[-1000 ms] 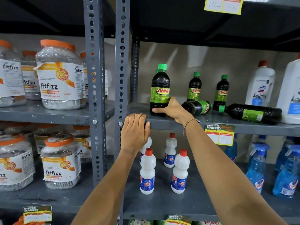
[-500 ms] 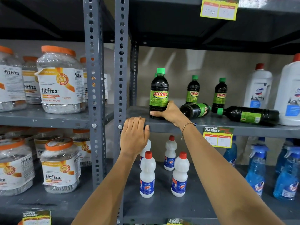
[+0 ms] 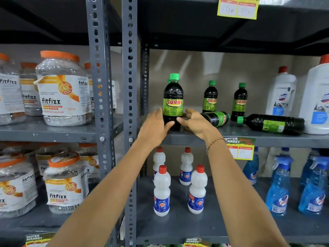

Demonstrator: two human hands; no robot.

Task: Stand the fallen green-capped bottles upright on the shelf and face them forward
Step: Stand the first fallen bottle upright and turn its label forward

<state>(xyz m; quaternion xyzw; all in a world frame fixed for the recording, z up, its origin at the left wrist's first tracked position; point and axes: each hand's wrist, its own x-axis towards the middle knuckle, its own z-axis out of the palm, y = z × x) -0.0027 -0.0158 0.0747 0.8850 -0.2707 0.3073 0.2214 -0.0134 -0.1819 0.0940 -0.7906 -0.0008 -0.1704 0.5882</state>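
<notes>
A dark green-capped Sunny bottle (image 3: pixel 172 102) stands upright at the front left of the grey shelf (image 3: pixel 267 139), label facing me. My left hand (image 3: pixel 154 125) and my right hand (image 3: pixel 197 123) clasp its base from either side. Another cap peeks out just behind it. Two more Sunny bottles (image 3: pixel 210 98) (image 3: pixel 240 102) stand at the back. One fallen bottle (image 3: pixel 216 118) lies on its side just right of my right hand, its cap hidden. A second fallen bottle (image 3: pixel 272 123) lies farther right, cap pointing left.
White red-capped jugs (image 3: pixel 281 91) stand at the shelf's right end. Below are white bleach bottles (image 3: pixel 162 191) and blue spray bottles (image 3: pixel 277 189). Fitfizz jars (image 3: pixel 64 90) fill the left rack beyond the steel post (image 3: pixel 130 86). A price tag (image 3: pixel 240 148) hangs on the shelf edge.
My left hand has left the shelf edge and moved up to the front bottle's base. My right hand has stayed at that bottle. The view has drawn a little closer.
</notes>
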